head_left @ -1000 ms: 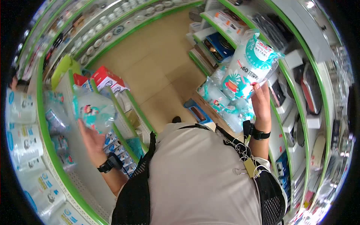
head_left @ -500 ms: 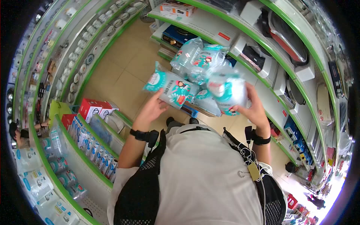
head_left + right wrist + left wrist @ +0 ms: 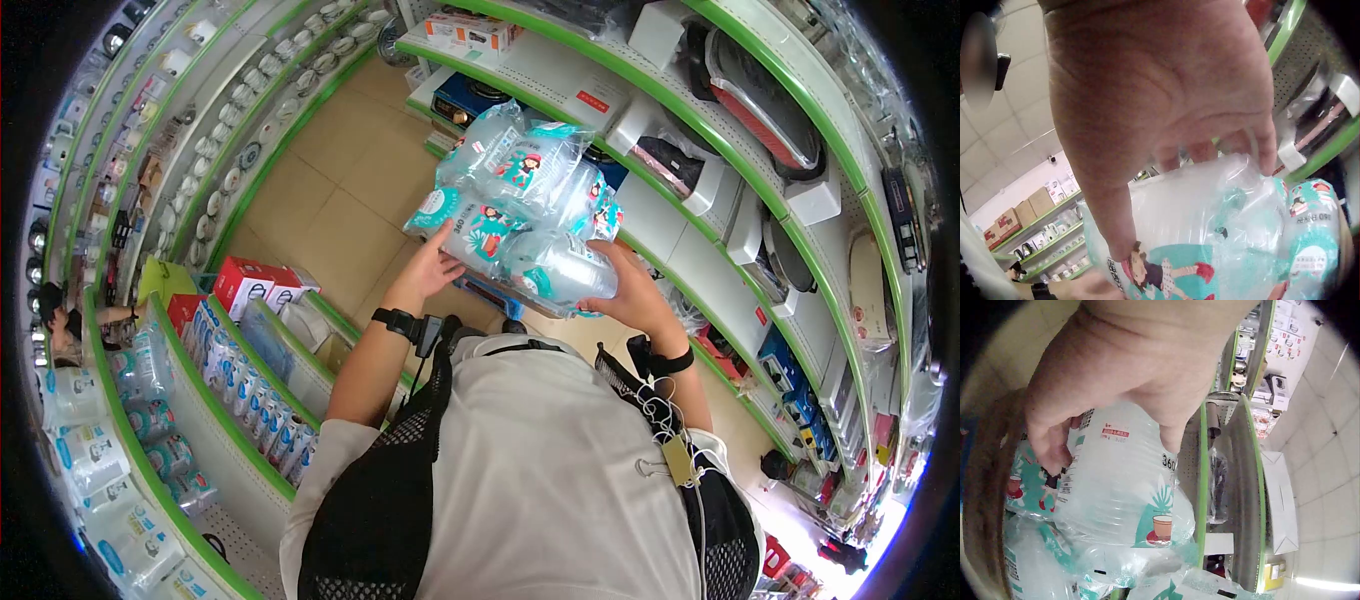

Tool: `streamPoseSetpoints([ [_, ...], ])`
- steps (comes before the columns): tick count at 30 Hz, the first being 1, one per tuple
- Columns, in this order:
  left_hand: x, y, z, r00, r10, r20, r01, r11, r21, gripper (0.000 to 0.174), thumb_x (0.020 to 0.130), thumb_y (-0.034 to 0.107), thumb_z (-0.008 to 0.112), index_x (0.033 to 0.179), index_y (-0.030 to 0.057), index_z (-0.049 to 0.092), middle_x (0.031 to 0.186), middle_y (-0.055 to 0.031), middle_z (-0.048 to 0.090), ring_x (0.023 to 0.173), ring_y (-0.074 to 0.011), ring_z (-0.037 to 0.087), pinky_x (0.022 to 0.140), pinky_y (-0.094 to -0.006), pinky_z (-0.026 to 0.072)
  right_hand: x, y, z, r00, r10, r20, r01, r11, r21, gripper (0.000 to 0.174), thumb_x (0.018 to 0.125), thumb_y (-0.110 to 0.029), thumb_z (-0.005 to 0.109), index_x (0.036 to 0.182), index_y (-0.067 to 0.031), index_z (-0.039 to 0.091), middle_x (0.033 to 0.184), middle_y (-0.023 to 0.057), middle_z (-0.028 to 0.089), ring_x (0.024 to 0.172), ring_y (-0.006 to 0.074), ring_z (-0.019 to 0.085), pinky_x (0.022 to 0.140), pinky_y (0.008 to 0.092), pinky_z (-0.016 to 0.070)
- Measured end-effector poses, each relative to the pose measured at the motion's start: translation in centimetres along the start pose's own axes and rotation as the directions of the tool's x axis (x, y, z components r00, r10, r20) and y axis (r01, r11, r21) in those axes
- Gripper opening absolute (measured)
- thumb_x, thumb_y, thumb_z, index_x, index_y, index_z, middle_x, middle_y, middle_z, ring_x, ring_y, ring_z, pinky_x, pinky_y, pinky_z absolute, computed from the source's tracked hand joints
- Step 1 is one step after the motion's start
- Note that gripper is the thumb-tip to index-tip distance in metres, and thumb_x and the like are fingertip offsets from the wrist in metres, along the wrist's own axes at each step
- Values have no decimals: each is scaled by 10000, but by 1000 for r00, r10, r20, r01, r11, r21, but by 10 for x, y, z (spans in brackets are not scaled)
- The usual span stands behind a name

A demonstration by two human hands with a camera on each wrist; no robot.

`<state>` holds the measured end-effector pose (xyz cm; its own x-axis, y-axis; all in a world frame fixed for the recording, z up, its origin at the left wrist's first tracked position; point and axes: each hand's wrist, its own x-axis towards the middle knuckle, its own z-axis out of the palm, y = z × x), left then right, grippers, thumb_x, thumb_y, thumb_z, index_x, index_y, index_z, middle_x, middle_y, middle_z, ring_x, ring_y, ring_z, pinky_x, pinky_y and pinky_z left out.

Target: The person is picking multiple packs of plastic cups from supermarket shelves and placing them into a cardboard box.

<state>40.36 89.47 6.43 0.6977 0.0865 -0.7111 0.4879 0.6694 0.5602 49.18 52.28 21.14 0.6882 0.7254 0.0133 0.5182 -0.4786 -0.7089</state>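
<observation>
Several clear bags of plastic cups with teal print lie piled together in the head view. At the pile's near left, the left hand [image 3: 428, 272] holds a bag marked 360 [image 3: 478, 236]; in the left wrist view its thumb and fingers [image 3: 1054, 453] span that bag [image 3: 1116, 481]. The right hand [image 3: 632, 292] grips the near right bag [image 3: 560, 268]. The right wrist view has the right hand [image 3: 1166, 119] curled over the top of a bag [image 3: 1179, 231] with a printed girl figure. A brown box edge [image 3: 988, 500] stands beside the pile in the left wrist view.
Green-edged shelves [image 3: 560, 100] with boxed pans and a blue stove box [image 3: 462, 100] curve along the right. Shelves on the left hold bowls, red boxes [image 3: 240, 284] and more cup packs [image 3: 92, 452]. Tiled floor [image 3: 330, 180] lies between. Another person [image 3: 70, 325] is at the far left.
The left hand moved from the left shelf to the pile with its bag. The right hand lowered its bag onto the pile's near right. The view has turned rightward.
</observation>
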Motion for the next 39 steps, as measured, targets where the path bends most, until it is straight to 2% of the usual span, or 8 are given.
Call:
streamPoseSetpoints([
  [7,6,-7,-21,1000,2,9,-1,998,-63,806,813,628,765,1402,162,474,1325,-63,522,1265,-272,467,1075,-472,372,-10,9,-14,1000,-4,-23,4,1000,0,861,662,-195,908,1415,-68,510,1387,188,563,1292,378,531,1089,426,426],
  [13,0,-5,-12,1000,25,-5,-25,1000,-8,808,862,651,695,1413,107,466,1393,-60,529,1279,-248,500,1100,-492,366,-26,35,-20,988,124,-95,-112,986,125,877,682,-165,905,1437,-25,481,1365,151,588,1266,270,561,1074,380,434],
  [19,-5,-6,-13,1000,26,1,-26,1000,-13,810,867,653,686,1428,120,449,1410,-54,519,1287,-243,492,1104,-516,349,-35,64,-24,862,442,-246,-170,711,683,690,874,-127,790,1433,20,415,1274,169,616,1186,230,592,1027,355,470],
  [23,-5,-4,-16,1000,19,20,-18,999,-38,823,876,662,666,1456,131,425,1448,-57,496,1319,-260,466,1120,-529,329,-41,60,-23,868,444,-222,-141,649,748,738,823,-147,839,1423,23,445,1283,148,613,1197,210,580,1041,357,459],
  [25,-7,-4,-16,1000,18,10,-18,1000,-23,840,877,666,661,1474,133,404,1466,-65,479,1341,-272,445,1129,-530,320,-44,46,-23,969,165,-184,-85,922,379,813,740,-190,895,1418,-6,486,1331,131,608,1236,241,567,1071,389,440],
  [29,-9,-3,-16,1000,20,-1,-20,1000,16,885,878,668,658,1514,137,346,1490,-91,444,1397,-300,384,1147,-533,303,-29,30,-5,999,-4,-46,3,1000,-6,884,631,-251,918,1411,-99,531,1401,137,579,1283,370,521,1090,454,415],
  [34,-2,-6,-24,1000,20,-3,-20,1000,18,847,870,657,678,1493,175,367,1408,-105,475,1326,-296,432,1100,-511,340,-2,18,25,999,-14,-38,7,984,-178,812,650,-270,889,1375,-156,544,1361,125,595,1251,363,529,1040,510,421],
  [39,-1,-5,-28,999,36,8,-36,999,22,822,857,653,699,1473,204,391,1337,-105,499,1267,-290,468,1041,-478,383,9,29,45,996,55,-74,-75,947,-311,803,682,-340,864,1382,-137,526,1426,143,534,1345,384,463,1128,541,347],
])
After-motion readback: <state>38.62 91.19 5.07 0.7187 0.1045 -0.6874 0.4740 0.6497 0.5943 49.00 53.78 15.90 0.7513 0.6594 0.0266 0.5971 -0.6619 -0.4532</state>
